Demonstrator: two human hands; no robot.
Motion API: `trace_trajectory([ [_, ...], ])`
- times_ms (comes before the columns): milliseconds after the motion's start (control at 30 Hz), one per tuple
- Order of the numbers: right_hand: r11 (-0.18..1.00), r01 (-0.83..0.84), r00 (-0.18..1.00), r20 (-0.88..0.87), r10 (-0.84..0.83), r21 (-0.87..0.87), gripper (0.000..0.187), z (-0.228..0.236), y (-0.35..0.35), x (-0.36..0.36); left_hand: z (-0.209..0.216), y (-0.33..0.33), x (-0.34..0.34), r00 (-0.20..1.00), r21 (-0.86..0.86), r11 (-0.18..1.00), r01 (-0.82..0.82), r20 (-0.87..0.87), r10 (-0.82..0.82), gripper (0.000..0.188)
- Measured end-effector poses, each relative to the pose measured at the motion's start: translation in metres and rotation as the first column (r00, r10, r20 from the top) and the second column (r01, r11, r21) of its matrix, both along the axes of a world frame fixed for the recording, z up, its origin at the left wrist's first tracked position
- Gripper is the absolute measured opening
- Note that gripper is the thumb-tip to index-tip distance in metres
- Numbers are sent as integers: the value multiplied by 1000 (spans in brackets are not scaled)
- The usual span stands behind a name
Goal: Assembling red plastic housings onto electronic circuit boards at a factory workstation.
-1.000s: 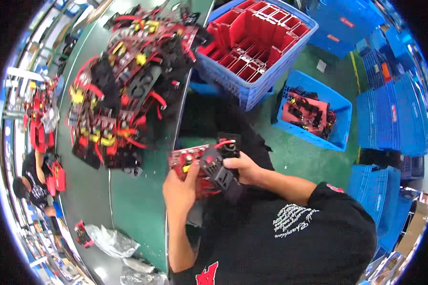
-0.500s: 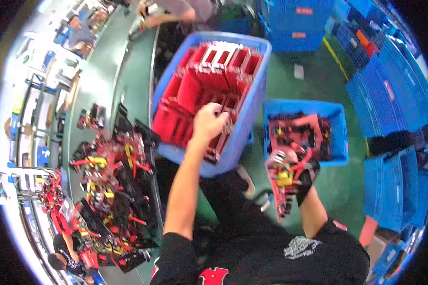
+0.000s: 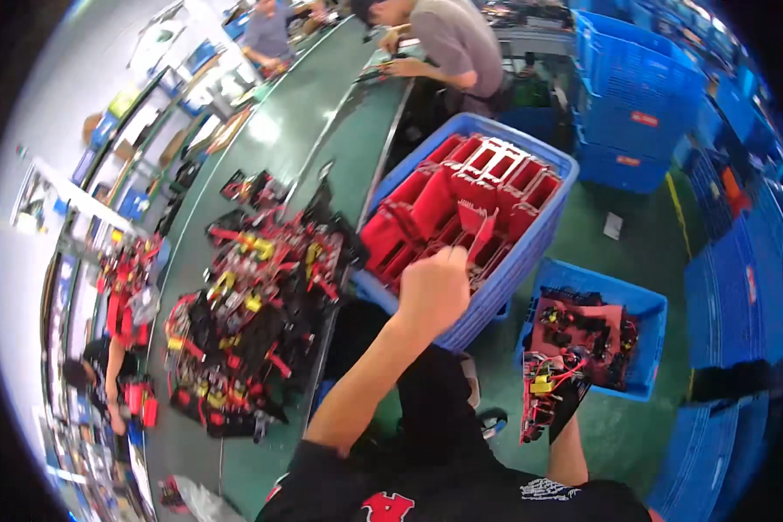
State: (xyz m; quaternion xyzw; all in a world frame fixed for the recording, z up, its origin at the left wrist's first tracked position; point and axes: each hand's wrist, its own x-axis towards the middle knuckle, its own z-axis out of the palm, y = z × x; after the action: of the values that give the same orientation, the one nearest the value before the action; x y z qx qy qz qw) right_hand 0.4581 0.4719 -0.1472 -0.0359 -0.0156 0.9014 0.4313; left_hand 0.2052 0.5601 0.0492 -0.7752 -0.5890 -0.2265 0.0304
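Circuit-board assembly, red with yellow parts: apparently gripped by the right hand, mostly hidden; seen against the blue bin's near edge. Left hand: fingers curled at a raised red housing; grip cannot be told. Similar housings: packed in the blue crate. Straight lifting, wires kept unsnagged, is judged best.
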Motion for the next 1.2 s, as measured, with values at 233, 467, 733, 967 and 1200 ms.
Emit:
trace_trajectory([
  [233,922,-359,927,-64,371,142,36,11,-5,-74,118,-287,-61,946,-202,924,-325,-60,319,12],
  [467,684,-677,698,-57,714,272,39,22,-34,-192,89,-456,-86,380,95,463,-881,-441,813,7],
  [733,547,-806,524,-155,837,229,88,46,-129,-244,-78,-497,-134,155,125,368,-922,-751,642,5],
  [967,578,-803,591,71,803,145,86,43,-143,-233,-60,-496,-118,285,37,325,-945,-397,873,26],
  [1200,622,-781,547,414,728,-60,61,40,-131,-235,-38,-528,-162,-496,-412,-452,-791,-2,869,71],
])
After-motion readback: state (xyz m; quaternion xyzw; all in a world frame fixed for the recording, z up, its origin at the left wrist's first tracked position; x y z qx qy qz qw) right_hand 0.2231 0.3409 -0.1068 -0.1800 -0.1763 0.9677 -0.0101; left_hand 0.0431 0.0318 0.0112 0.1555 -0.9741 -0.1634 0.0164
